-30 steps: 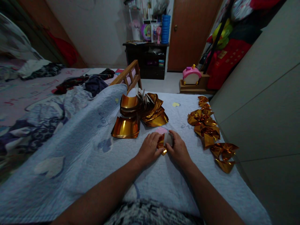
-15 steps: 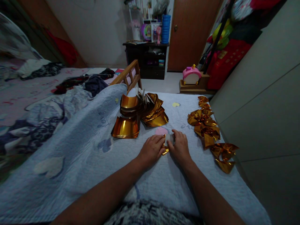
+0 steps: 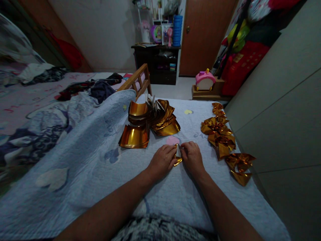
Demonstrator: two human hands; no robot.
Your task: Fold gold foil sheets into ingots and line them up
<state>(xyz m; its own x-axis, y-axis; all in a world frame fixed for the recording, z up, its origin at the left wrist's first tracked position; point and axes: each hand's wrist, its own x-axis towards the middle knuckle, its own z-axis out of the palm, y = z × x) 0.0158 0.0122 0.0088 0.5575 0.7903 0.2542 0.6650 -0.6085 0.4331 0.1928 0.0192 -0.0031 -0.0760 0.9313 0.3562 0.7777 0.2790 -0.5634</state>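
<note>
I'm pinching one folded gold foil-paper sheet (image 3: 178, 162), left fingers (image 3: 171, 152) and right fingers (image 3: 188, 148) nearly closed; one fanned gold-paper pile (image 3: 152, 121) is sitting ahead.

I see shiny gold foil (image 3: 178, 162) at the left hand (image 3: 163, 158) and gold sheets (image 3: 134, 135) beyond it. The quilt (image 3: 132, 160) beneath is pale blue, patterned with hearts.

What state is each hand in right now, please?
Left hand: closed on the left side of a partly folded gold foil sheet.
Right hand: closed on the same sheet's right side.
</note>
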